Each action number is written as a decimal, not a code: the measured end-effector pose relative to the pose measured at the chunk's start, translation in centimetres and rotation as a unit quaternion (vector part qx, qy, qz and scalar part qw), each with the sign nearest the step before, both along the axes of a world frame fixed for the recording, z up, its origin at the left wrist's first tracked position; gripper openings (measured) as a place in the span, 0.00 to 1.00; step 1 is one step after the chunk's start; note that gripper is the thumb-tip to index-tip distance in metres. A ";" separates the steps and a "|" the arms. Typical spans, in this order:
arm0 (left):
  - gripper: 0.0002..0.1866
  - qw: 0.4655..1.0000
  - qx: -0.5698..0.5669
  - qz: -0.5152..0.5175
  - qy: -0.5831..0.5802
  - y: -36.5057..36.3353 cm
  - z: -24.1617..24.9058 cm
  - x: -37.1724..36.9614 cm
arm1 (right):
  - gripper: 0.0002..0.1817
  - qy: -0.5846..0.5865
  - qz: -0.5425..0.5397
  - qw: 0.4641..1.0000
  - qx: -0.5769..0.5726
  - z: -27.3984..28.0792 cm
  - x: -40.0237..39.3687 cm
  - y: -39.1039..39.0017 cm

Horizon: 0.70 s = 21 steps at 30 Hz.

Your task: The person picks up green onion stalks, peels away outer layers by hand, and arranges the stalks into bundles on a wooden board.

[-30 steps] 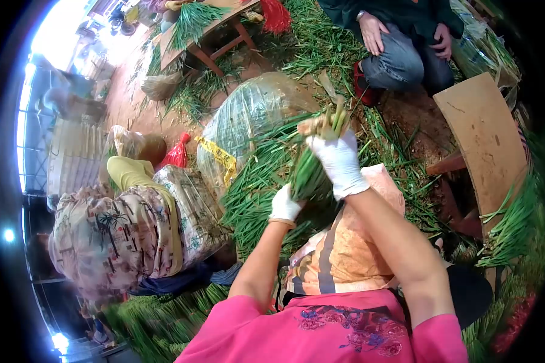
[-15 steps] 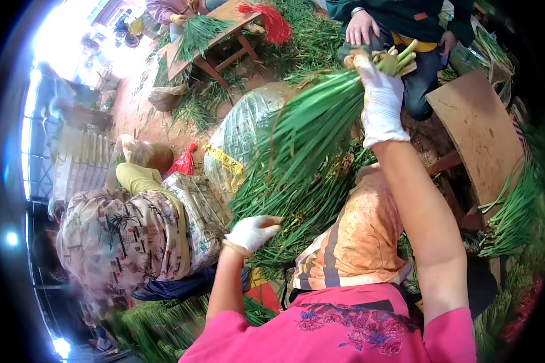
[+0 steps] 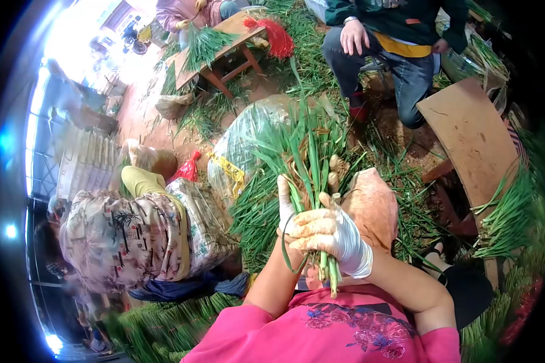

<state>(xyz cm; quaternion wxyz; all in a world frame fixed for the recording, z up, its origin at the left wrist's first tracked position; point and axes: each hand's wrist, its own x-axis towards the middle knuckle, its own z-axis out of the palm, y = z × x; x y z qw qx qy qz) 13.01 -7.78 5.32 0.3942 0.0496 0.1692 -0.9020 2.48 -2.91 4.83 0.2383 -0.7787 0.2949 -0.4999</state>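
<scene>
A bunch of green leafy stalks [image 3: 312, 142] stands upright before my chest, leaves pointing away from me, with brown withered leaves among the green. My right hand [image 3: 333, 235], in a soiled white glove, is wrapped round its lower part. Pale cut ends [image 3: 333, 279] poke out below that hand. On the left side of the bunch, my left hand [image 3: 286, 209], also gloved, is closed against the stalks, partly covered by the right. More green leaves [image 3: 257, 209] lie in a heap beyond my lap, beside an orange-stained cloth [image 3: 369, 209] over my knee.
A wooden board [image 3: 475, 130] stands at right, leaves hanging at its edge. A co-worker in jeans [image 3: 409, 88] sits ahead; another, in a patterned top [image 3: 124, 236], bends at left. A plastic-wrapped bundle [image 3: 227, 157] and a low table [image 3: 230, 27] with red ties [image 3: 278, 39] lie farther off.
My right hand has come down from the far right, where it held a large bunch outstretched, to my chest. My left hand has moved up and right to join it on the bunch.
</scene>
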 end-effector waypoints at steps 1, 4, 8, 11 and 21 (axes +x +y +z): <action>0.42 0.998 -0.017 -0.017 -0.055 0.2 1.0 -0.7 | 0.11 0.015 0.000 1.000 -0.018 -0.2 -0.6 0.7; 0.41 0.975 -0.183 -0.085 -0.094 -1.0 -2.6 -0.9 | 0.16 0.157 -0.028 0.985 -0.059 -1.3 -2.3 3.2; 0.36 0.932 -0.296 -0.153 -0.142 -2.1 -1.7 -5.5 | 0.18 0.221 -0.121 0.963 -0.098 1.7 -6.2 5.8; 0.39 0.905 -0.345 -0.167 -0.184 -1.3 1.1 -11.4 | 0.17 0.271 -0.243 0.922 -0.131 3.1 -8.9 8.0; 0.21 0.866 -0.132 -0.476 -0.085 7.5 -14.3 -23.1 | 0.26 0.312 -0.408 0.845 0.149 -1.2 -14.9 20.2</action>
